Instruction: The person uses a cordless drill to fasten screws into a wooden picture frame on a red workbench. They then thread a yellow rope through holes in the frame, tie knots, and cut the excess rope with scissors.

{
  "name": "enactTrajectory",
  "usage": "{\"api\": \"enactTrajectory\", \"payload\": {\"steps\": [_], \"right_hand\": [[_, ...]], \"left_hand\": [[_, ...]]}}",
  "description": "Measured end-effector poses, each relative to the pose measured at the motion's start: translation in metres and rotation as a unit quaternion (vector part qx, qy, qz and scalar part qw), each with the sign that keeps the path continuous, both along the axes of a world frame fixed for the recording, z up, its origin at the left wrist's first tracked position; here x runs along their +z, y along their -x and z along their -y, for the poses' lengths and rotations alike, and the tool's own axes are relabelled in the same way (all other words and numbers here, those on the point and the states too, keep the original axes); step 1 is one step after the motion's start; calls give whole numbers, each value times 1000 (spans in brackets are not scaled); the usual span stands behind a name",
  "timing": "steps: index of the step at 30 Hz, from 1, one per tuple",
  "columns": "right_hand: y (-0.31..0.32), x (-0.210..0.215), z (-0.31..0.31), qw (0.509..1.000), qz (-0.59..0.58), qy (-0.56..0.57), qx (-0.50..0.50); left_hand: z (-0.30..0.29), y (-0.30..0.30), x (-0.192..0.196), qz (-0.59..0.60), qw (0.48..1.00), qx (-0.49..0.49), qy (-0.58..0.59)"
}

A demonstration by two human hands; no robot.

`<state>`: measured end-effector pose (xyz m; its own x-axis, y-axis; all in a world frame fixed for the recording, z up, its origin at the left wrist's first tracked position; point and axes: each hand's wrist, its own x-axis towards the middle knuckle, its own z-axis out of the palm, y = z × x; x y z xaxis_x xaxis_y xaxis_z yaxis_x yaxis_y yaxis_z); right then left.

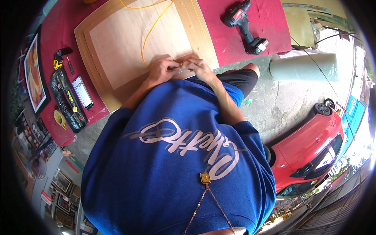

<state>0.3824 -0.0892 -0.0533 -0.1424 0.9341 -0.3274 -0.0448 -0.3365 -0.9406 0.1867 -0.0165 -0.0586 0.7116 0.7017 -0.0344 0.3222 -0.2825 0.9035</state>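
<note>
Both my hands meet over the near edge of a light wooden panel (129, 43) with a tan border. My left hand (162, 71) is closed, fingertips pinched. A thin orange cord (148, 37) curves across the panel and runs in under its fingers. Beside it, my right hand (200, 68) is closed too, its fingers bent toward the left fingertips. Between them shows a small yellowish bit (180, 65), too small to name. What lies inside the right fingers is hidden.
The panel lies on a red-covered table (211, 15). A cordless drill (244, 27) lies to its right. Left are a phone (82, 92), a black tool holder (67, 100), a tape roll (59, 117) and a screwdriver (70, 65). A large pale roll (305, 66) and red car (309, 145) stand right.
</note>
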Motion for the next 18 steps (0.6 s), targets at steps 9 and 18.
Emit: {"api": "enactTrajectory", "payload": {"steps": [9,18], "right_hand": [[24,13,-4,918,328,-223,-2],[14,-9,2,970,176,-167,-15]], "left_hand": [[-7,4,-6,77,996,43,-1],[-9,1,19,-42,992,-98,-74]]}}
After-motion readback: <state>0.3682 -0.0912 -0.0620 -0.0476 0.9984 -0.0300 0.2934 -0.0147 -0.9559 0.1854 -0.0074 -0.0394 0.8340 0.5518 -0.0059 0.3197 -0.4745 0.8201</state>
